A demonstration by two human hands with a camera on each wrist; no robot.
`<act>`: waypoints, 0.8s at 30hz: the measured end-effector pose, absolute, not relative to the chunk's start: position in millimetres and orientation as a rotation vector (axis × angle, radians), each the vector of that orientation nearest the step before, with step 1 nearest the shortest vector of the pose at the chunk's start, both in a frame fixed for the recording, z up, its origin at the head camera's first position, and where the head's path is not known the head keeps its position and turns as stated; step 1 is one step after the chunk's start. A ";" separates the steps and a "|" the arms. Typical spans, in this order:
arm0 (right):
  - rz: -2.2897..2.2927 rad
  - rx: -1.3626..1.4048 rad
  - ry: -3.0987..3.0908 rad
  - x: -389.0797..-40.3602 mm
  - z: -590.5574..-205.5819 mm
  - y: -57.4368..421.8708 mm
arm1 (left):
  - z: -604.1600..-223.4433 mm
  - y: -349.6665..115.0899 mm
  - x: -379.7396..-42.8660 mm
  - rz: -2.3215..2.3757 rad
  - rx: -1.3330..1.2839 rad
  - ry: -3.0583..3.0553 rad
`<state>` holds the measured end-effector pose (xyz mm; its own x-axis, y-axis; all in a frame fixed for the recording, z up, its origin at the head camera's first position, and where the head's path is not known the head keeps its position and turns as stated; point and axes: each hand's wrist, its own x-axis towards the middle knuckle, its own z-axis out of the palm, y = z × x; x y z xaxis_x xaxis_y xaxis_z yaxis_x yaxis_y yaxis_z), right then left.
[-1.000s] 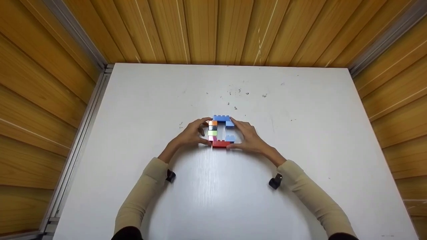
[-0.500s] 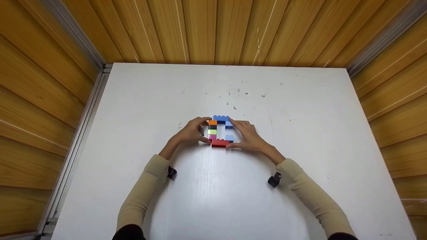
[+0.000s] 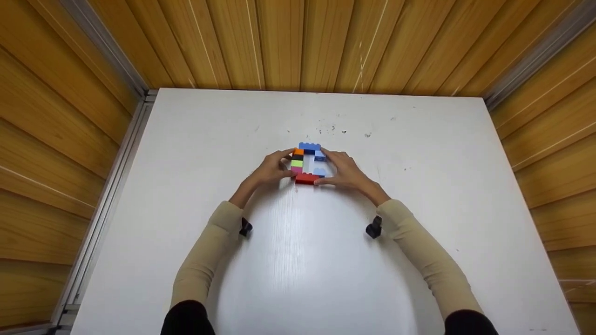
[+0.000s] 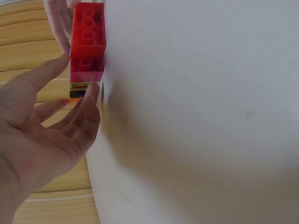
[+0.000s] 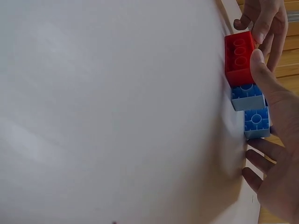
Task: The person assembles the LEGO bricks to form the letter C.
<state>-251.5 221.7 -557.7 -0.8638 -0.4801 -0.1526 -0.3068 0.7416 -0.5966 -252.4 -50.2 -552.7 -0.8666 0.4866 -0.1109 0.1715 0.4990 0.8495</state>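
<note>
Both hands hold one ring of toy building bricks, with a gap in its right side. In the head view a blue brick (image 3: 309, 146) tops it and a red brick (image 3: 307, 178) forms the bottom. Orange (image 3: 298, 151), black, lime (image 3: 296, 163) and magenta bricks stack up the left side, gripped between thumb and fingers of my left hand (image 3: 271, 168). Light-blue bricks (image 3: 320, 156) sit above and below the gap. My right hand (image 3: 348, 170) spans that side, thumb on the red brick (image 5: 239, 58), forefinger by the blue one. Hollow undersides show in both wrist views.
The white table (image 3: 307, 270) carries small dark marks (image 3: 333, 128) beyond the bricks. Wood-look panels (image 3: 279, 46) stand behind and at both sides, with a grey metal frame (image 3: 123, 186) along the left edge. Black wrist devices (image 3: 374, 227) hang by the sleeves.
Both hands and the brick ring have moved together away from the body, toward the table's far edge, mostly in the last half second. The grip looks the same.
</note>
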 end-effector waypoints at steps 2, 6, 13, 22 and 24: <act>-0.831 -0.589 2.612 -260.1 -555.3 220.9 | -552.0 -49.7 -258.0 1.315 0.537 2.412; -0.851 -0.565 2.565 -274.8 -552.6 221.3 | -552.1 -48.0 -267.7 1.327 0.486 2.414; -0.940 -0.594 2.590 -285.0 -552.2 223.6 | -553.2 -40.7 -282.2 1.334 0.446 2.454; -0.935 -0.531 2.590 -285.9 -550.5 225.0 | -551.1 -41.7 -288.3 1.369 0.446 2.445; -0.913 -0.531 2.596 -285.4 -547.6 228.5 | -549.1 -47.3 -287.9 1.380 0.456 2.459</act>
<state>-285.4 228.5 -547.6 -0.8733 -0.4494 -0.1880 -0.2327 0.7239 -0.6495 -287.9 -47.3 -549.1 -0.9095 0.4055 -0.0911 0.1334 0.4926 0.8600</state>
